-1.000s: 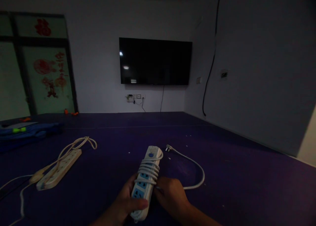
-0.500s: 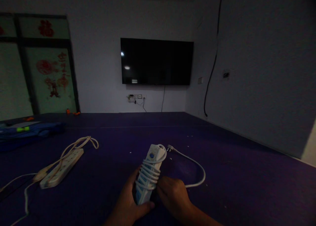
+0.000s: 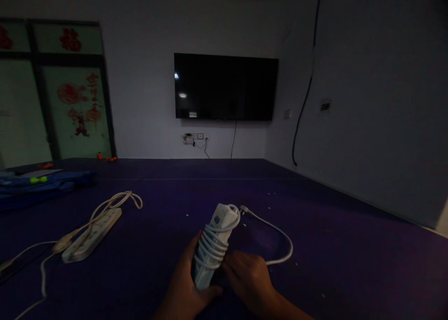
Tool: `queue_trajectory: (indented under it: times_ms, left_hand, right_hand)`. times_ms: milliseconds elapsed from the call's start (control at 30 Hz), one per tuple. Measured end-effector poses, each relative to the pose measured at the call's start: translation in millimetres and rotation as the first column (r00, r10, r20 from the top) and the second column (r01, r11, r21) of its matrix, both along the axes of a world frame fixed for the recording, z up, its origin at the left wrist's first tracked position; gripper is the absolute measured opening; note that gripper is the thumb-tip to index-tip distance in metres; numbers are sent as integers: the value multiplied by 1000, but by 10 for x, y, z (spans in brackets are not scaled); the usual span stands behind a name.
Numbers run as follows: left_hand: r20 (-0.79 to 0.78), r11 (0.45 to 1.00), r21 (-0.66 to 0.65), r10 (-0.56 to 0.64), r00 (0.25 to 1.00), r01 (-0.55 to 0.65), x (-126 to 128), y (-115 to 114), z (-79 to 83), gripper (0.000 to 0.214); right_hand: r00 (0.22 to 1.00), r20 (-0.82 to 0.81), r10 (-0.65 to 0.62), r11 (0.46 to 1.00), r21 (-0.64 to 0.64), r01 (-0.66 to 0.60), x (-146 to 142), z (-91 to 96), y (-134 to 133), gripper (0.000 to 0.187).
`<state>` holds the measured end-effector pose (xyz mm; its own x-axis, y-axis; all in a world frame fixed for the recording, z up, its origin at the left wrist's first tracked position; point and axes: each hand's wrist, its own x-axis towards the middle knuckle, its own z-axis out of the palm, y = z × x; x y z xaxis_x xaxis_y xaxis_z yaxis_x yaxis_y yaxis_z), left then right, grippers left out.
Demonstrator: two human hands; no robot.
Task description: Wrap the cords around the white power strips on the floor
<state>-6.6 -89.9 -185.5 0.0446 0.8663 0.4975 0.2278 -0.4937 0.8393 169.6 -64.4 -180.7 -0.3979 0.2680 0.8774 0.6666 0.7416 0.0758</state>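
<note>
My left hand [image 3: 191,282] grips the lower end of a white power strip [image 3: 221,216], which tilts up and away from me. Several turns of its white cord [image 3: 212,246] are wound round the strip's body. Close against the right side of the strip, my right hand [image 3: 250,278] is closed on the cord, its fingertips partly hidden. From behind that hand the loose cord curves out to the right and back to a plug [image 3: 244,211] lying on the purple surface, just beyond the strip's top end.
A second power strip [image 3: 93,236] lies at the left with its cable looped over it. Behind it is a blue cloth bundle [image 3: 66,182]. White scraps dot the purple surface [image 3: 168,189]. A television [image 3: 226,86] hangs on the far wall, and a dark cable [image 3: 308,91] hangs at the right.
The view has shifted slightly, so everything sits a little further right. The wound strip is turned a bit in my left hand, showing less of its blue face.
</note>
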Motion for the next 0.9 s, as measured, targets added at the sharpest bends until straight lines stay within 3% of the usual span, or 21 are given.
queue_trajectory:
  times_ms: [233,500,733,900]
  left_hand:
    - [230,990,-137,1,973,32,46,-69,213,81]
    - [207,986,-162,59,977,-25,-33,-29,172,54]
    - [362,939,-341,180,915,-50,-59,9,234,44]
    - [548,865,-464,108,829,194,-68,29,275,41]
  right_hand:
    - [1000,-4,-21,999,-28,21,5,42,-33,36]
    - [1000,-26,7,1000,-7,-8,27,14,-21,27]
    - [998,-62,-30,999,-44,27,87,59,-1,27]
    - [993,-81,-91,976,-205,73,159,86,94,27]
